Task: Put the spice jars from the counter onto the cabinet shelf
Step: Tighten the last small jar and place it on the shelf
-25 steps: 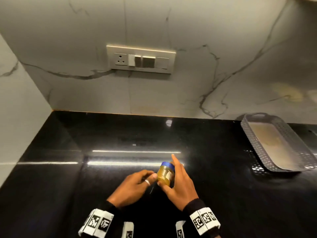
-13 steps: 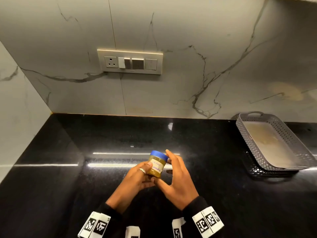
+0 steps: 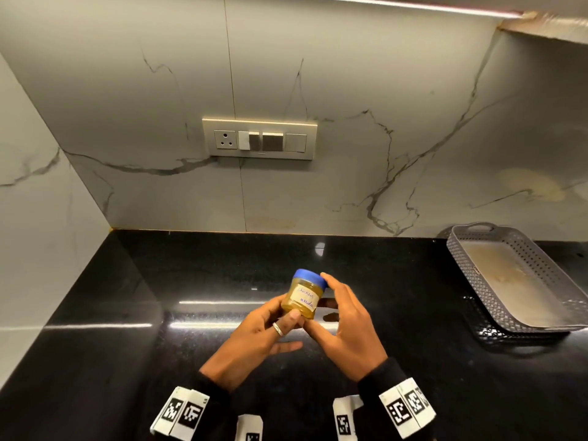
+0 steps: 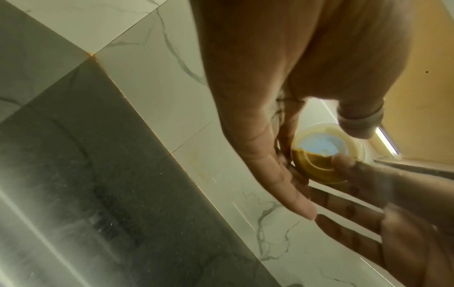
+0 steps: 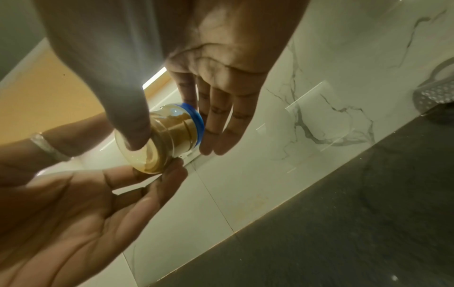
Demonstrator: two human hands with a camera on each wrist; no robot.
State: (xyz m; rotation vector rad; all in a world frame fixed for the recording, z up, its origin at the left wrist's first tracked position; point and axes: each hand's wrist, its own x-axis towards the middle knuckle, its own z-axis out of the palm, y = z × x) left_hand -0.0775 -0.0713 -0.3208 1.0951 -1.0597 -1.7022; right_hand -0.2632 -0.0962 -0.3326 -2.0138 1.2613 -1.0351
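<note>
A small clear spice jar (image 3: 302,297) with yellow-brown powder, a blue lid and a handwritten label is held tilted above the black counter (image 3: 159,313). My left hand (image 3: 291,318), which wears a ring, pinches the jar's lower body between the thumb and the fingers behind it. My right hand (image 3: 334,300) holds it lengthwise, index tip on the lid and thumb under the base. The left wrist view shows the jar's base (image 4: 319,161). In the right wrist view the jar (image 5: 172,134) lies between my right thumb and fingers (image 5: 216,120). No shelf is in view.
A grey perforated tray (image 3: 477,249) sits at the counter's right back. A switch panel (image 3: 259,138) is on the marble wall behind. The underside of a wall cabinet (image 3: 547,25) shows at the top right. A side wall closes the counter on the left.
The jar has risen off the counter and come towards me. My left hand, which was beside it, now pinches it. The view has tilted up.
</note>
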